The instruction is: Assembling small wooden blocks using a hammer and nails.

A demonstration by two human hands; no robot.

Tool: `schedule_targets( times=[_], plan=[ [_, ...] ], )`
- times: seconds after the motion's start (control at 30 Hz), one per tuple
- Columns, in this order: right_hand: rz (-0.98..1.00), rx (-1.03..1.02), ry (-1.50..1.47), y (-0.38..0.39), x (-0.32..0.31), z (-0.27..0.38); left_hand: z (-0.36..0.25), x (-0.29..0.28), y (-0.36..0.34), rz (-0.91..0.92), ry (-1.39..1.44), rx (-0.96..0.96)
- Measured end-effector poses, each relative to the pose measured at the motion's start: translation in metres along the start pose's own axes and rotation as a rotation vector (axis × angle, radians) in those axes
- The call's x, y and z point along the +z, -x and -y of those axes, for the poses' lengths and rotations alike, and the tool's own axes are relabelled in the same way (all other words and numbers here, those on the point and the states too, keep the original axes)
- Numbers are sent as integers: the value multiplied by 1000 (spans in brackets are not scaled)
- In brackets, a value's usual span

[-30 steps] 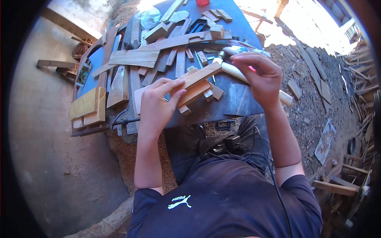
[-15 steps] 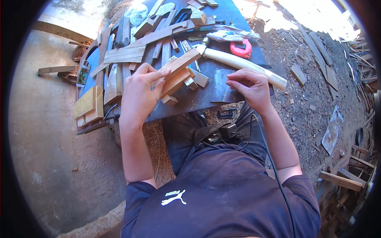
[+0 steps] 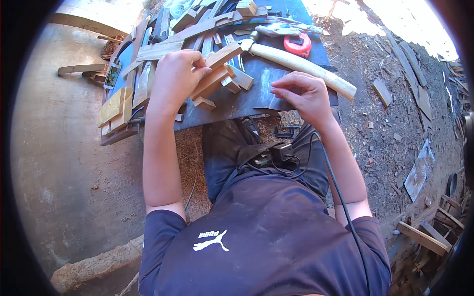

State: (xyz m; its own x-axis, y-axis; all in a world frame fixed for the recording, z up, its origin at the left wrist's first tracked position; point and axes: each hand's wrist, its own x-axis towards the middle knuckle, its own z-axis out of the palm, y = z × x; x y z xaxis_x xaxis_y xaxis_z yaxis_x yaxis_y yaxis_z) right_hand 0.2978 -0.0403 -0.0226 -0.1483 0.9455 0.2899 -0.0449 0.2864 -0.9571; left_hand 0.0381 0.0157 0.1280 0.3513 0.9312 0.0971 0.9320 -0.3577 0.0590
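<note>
My left hand [image 3: 177, 81] is closed at the near end of a light wooden strip [image 3: 225, 55], thumb and fingers pinching it. Below that strip lie another wooden piece [image 3: 210, 82] and a small wood block [image 3: 203, 103] at the table edge. My right hand [image 3: 305, 94] hovers over the table's front edge, thumb and fingertips pinched together; whatever may be between them is too small to make out. Beyond it rests a hammer [image 3: 301, 66] with a pale wooden handle, its head close to the strip's far end.
On the dark table [image 3: 237, 111], wood offcuts are piled at the far left, beside a phone [image 3: 112, 74]. A red tape measure [image 3: 297, 45] sits behind the hammer. Below the edge is a clamp [image 3: 286, 131]. A cable [image 3: 340, 197] crosses my right side. Wood scraps [image 3: 382, 92] litter the ground.
My left hand has moved away from me with the strip's near end, and the strip's angle has turned slightly. My right hand has shifted a little left, still pinched. The whole view has shifted too.
</note>
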Motion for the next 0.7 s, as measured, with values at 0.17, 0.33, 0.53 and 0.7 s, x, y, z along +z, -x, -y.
schedule_targets(
  times=[0.17, 0.33, 0.53, 0.7],
  plan=[
    [-22, 62, -77, -6, 2, -1, 5, 3, -6, 32, 184, -80],
    [10, 64, -196, -47, 26, 21, 12, 4, -8, 54, 203, -100],
    [32, -165, 92, -90, 64, 14, 14, 3, -11, 94, 259, -118],
    [-146, -524, 313, -98, 80, -2, 12, 5, -8, 80, 249, -90]
  ],
)
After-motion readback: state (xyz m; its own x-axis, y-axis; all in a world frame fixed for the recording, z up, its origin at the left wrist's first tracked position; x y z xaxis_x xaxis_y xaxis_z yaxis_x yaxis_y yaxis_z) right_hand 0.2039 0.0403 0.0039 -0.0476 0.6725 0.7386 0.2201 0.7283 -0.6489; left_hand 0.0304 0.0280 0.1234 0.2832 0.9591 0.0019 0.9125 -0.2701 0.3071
